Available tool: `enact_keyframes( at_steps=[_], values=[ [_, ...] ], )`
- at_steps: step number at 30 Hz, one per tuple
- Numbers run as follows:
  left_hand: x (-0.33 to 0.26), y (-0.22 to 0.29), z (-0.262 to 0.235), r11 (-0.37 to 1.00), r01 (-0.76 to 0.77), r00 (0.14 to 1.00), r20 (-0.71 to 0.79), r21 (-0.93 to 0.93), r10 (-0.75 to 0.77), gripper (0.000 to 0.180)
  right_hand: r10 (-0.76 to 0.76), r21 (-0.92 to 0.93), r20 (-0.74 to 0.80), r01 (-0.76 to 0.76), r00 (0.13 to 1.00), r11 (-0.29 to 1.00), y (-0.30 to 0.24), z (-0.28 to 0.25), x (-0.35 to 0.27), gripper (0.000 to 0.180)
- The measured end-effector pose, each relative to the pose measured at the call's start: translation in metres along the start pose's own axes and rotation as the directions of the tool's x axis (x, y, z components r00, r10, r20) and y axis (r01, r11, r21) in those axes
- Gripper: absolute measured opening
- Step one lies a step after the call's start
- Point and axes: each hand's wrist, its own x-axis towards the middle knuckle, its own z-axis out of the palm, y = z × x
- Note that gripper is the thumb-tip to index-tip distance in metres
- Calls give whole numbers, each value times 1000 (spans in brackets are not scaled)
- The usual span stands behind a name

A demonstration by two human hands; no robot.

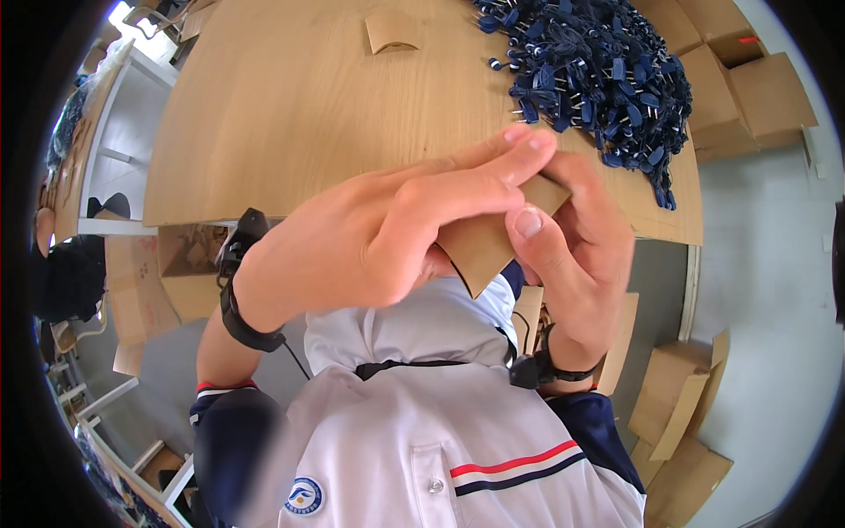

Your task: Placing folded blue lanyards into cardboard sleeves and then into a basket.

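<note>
Both hands are raised in front of my chest, close to the near edge of the table, with a small brown cardboard pillow box (480,244) between them. My left hand (378,224) reaches across from the left, its fingers laid over the box's upper part and its thumb mostly hidden. From the right, my right hand (585,238) wraps around the box, with its thumb pressed on the near face. One curved edge and a pointed corner of the box face me. A second pillow box (390,33) lies flat at the far side of the table.
A large heap of dark blue cords with plugs (607,79) covers the right far part of the wooden table (290,114). Cardboard boxes (726,97) stand beyond its right edge. Open cartons (673,396) sit on the floor at right. Another carton (189,282) stands below left.
</note>
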Motion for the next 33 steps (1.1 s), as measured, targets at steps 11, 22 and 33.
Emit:
enact_keyframes(
  at_steps=[11, 22, 33],
  values=[
    [13, 24, -17, 848, 502, 863, 38, -172, -503, 28, -749, -712, 293, 659, 594, 245, 21, -7, 15, 25],
    [1, 13, 24, 974, 48, 745, -641, -223, -184, 16, -643, -539, -35, 527, 765, 657, 13, 28, 13, 41],
    [-2, 26, 33, 878, 214, 712, -547, -429, -441, 15, -460, -706, 29, 343, 888, 619, -3, 2, 11, 40]
  ],
)
